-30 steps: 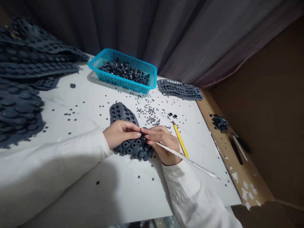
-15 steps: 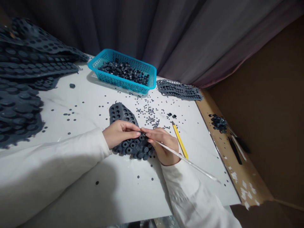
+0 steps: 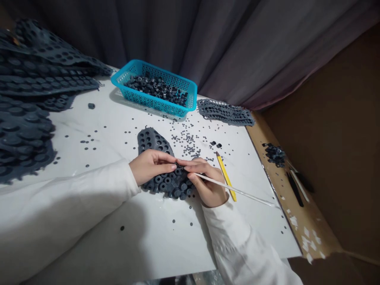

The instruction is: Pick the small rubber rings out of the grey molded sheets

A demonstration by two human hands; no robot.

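Where my hands meet: lower middle of the frame, on a dark grey rubber sheet (image 3: 152, 140) with round holes at its far end and raised rings at its near end, lying on the white table top (image 3: 166, 245).
My left hand (image 3: 151, 167): fingers together and laid across the sheet, seemingly pressing it down; my fingers hide whether they pinch a ring.
My right hand (image 3: 207, 184): thumb and fingers closed around a slim white rod (image 3: 237, 191), which points off to the right; these fingertips sit just beside the left ones.
Beside my right hand: a yellow pencil (image 3: 222, 168) lying under the rod.
Upper middle: a turquoise plastic basket (image 3: 148, 101) holding loose dark rings (image 3: 156, 89).
Upper left: a heap of punched rubber sheets (image 3: 35, 75).
Around the sheet: small dark discs (image 3: 185, 138) scattered on the table.
Risk: if my grip slackens, the rod could slip or catch the pencil; a hard press could shift the sheet into the discs.
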